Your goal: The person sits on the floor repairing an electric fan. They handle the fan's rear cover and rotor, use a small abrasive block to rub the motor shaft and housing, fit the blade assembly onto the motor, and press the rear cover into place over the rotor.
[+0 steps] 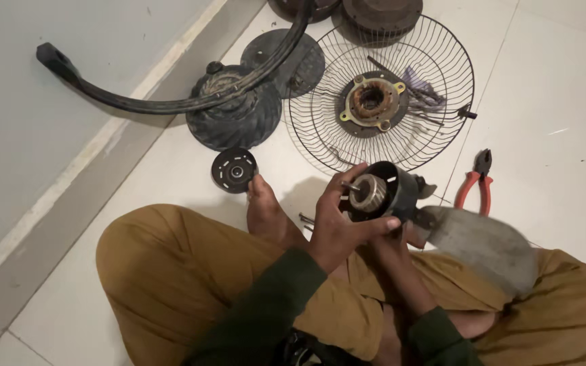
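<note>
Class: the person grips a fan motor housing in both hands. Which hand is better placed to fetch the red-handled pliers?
Probably the right hand: the pliers lie on its side, while the left hand wraps the motor housing.

An informal repair spot set up on the floor of a home or small shop room, not at a bench. Evidence: glossy white floor tiles (551, 81) with thin grout lines, meeting a grey wall (28, 135) along a pale skirting strip at left; a person seated cross-legged, barefoot, directly on the tiles. Dismantled fan parts lie spread at the far side: a round wire guard (435, 41) holding a rusty motor stator (372, 100), dark round housings (235, 115), a curved black bracket (171, 103). Red-handled pliers (476, 186) rest at right.
</note>
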